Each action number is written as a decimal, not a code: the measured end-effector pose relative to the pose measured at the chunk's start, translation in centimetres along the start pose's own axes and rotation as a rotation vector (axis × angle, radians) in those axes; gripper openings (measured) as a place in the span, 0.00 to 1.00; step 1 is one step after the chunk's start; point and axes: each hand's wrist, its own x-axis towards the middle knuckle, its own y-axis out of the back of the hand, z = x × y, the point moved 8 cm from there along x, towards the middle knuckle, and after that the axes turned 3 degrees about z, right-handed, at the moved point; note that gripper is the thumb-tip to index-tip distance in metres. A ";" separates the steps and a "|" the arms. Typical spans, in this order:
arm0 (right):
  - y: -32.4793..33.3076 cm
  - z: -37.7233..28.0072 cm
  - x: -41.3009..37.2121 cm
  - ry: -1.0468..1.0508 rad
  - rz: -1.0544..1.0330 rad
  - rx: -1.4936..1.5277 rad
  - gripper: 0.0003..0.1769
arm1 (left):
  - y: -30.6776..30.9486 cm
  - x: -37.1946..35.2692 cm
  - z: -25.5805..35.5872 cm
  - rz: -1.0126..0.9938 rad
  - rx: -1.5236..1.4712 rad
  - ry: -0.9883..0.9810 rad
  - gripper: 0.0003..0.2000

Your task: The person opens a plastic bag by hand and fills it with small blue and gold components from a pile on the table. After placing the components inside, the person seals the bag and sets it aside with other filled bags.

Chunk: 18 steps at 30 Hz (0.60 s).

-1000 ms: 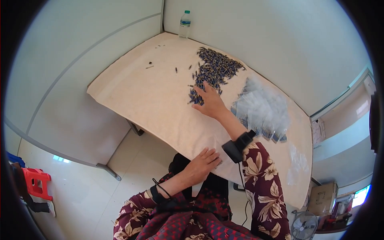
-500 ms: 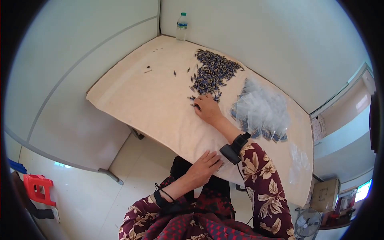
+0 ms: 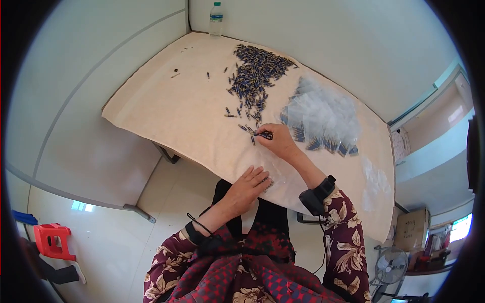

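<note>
My right hand (image 3: 277, 140) pinches several small dark blue pieces with metallic tips, just below the narrow end of a large heap of like pieces (image 3: 255, 70). A few loose ones lie left of its fingertips. Near the table's front edge, my left hand (image 3: 247, 188) lies flat with its fingers spread, over the edge of a clear plastic bag (image 3: 275, 174). Some small pieces show beside its fingertips. Right of the heap is a pile of clear bags (image 3: 323, 116) filled with rows of the same pieces.
A water bottle (image 3: 215, 20) stands at the table's back edge by the partition. More thin clear bags (image 3: 376, 184) lie at the right. On the floor are a red stool (image 3: 54, 241), a fan (image 3: 391, 265) and a cardboard box (image 3: 410, 230). Someone's leg shows at lower left.
My right hand has moved from the heap's lower end toward me and right, and now shows pieces between its fingers. The whole view has shifted slightly.
</note>
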 end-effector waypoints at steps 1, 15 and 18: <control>0.4 0.3 -0.3 -0.054 0.008 0.027 0.10 | 0.0 0.1 0.1 -0.009 -0.003 -0.004 0.25; 2.5 4.2 -4.1 -0.214 0.022 0.245 0.12 | 0.2 0.3 0.5 -0.007 0.018 0.005 0.24; 3.0 3.7 -4.4 -0.217 0.029 0.178 0.11 | 0.2 0.2 0.5 -0.007 0.026 0.002 0.24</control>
